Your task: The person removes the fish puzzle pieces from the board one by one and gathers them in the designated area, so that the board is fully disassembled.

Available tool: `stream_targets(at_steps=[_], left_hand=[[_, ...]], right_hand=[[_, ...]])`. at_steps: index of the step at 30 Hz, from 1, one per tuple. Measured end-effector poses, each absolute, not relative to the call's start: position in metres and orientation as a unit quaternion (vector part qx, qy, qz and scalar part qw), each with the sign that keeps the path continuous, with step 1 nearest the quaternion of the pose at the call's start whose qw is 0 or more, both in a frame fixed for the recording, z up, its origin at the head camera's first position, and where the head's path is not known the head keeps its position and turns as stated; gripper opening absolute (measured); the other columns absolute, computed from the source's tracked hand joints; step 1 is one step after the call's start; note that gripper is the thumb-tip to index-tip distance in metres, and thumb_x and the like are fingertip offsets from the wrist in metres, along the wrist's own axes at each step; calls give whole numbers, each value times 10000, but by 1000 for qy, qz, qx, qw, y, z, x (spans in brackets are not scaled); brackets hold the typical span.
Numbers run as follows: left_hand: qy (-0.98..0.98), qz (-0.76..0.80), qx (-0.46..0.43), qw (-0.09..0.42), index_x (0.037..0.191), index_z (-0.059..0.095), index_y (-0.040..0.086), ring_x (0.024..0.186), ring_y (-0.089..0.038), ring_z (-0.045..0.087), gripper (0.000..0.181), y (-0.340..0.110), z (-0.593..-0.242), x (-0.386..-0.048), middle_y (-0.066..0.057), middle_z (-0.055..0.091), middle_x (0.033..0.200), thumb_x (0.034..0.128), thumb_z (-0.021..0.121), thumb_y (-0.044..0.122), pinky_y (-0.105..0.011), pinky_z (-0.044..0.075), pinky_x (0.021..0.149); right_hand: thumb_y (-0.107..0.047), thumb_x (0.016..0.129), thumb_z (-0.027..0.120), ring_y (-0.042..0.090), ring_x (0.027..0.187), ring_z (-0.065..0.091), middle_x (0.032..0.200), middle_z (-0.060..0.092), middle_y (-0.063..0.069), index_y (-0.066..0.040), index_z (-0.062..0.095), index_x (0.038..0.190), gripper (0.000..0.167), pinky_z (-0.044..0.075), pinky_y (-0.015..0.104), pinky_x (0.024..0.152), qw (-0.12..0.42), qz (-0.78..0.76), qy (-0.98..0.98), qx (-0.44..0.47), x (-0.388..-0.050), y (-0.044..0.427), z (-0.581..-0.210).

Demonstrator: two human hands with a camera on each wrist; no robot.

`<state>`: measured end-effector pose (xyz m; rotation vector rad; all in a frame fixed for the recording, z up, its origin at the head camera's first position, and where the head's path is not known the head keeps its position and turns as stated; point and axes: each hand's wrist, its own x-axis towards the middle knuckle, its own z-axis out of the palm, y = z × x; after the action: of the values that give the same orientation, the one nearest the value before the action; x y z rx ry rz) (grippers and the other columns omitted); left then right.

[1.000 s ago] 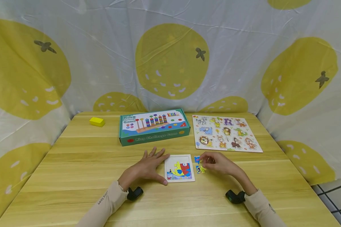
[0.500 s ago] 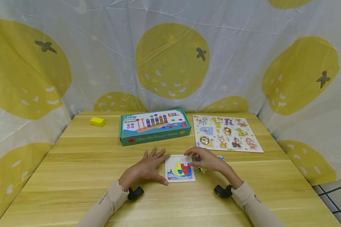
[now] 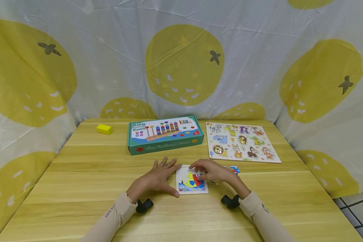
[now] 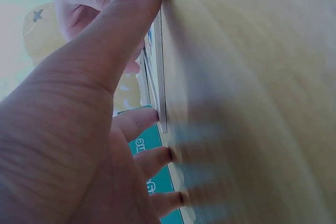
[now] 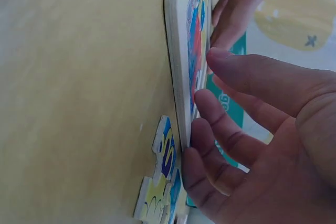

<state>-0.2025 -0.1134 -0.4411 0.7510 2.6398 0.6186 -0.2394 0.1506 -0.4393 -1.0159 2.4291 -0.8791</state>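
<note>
A small square puzzle board (image 3: 181, 169) lies on the table, its fish picture (image 3: 191, 183) partly filled with yellow, red and blue pieces. My left hand (image 3: 155, 179) rests on the table with fingers spread, thumb and index finger touching the board's left edge. Over the board's right part is my right hand (image 3: 211, 170), thumb and fingers bent down towards the picture. Whether a piece is between its fingertips is hidden. Loose puzzle pieces (image 5: 165, 150) lie beside the board's right edge, partly covered by the right hand in the head view; one blue piece (image 3: 234, 169) shows past it.
Behind the board stands a green Ring Challenge Game box (image 3: 166, 134). An animal puzzle board (image 3: 243, 143) lies at the back right. A yellow block (image 3: 104, 129) sits at the back left. A patterned cloth (image 3: 245, 67) hangs round the table's far sides.
My right hand has moved left from the loose pieces to over the fish puzzle board, uncovering a blue piece on the right. My left hand has stayed in place.
</note>
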Motion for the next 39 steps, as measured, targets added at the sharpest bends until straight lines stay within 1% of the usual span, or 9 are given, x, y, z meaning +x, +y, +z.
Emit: stream_targets(at_steps=[6,14,19,39], left_hand=[[926,214,264,163,1516,306,237,1458,-403,-24,1061,-114,-442,-202,-50,137,1607,652,764,648,-658,-55,1107],[926,215,264,164,1515,310,241,1458,-401,-25,1051,-114,-442,-203,-47,136,1607,656,764,643,-653,-60,1108],[926,214,266,162,1516,307,236,1457,-404,-24,1055,-114,-442,-203,-51,136,1607,656,764,643,-657,-56,1107],[925,217,269,160,1515,310,235,1457,-405,-29,1055,-114,-443,-203,-59,140,1606,655,761,648,-661,-63,1102]], right_hand=[[-76,883,667,173,848,505,981,587,16,-81,643,1209,327,451,266,752,174,-295,860,-379,-241,148,-440],[-52,870,656,163,864,503,973,577,12,-92,663,1161,294,454,269,760,175,-289,861,-380,-241,147,-440],[-46,864,653,164,876,497,976,573,9,-97,660,1151,291,450,277,776,175,-289,863,-377,-240,147,-440],[-50,860,675,186,843,486,928,558,14,-106,629,1143,292,440,279,747,173,-292,863,-373,-237,145,-438]])
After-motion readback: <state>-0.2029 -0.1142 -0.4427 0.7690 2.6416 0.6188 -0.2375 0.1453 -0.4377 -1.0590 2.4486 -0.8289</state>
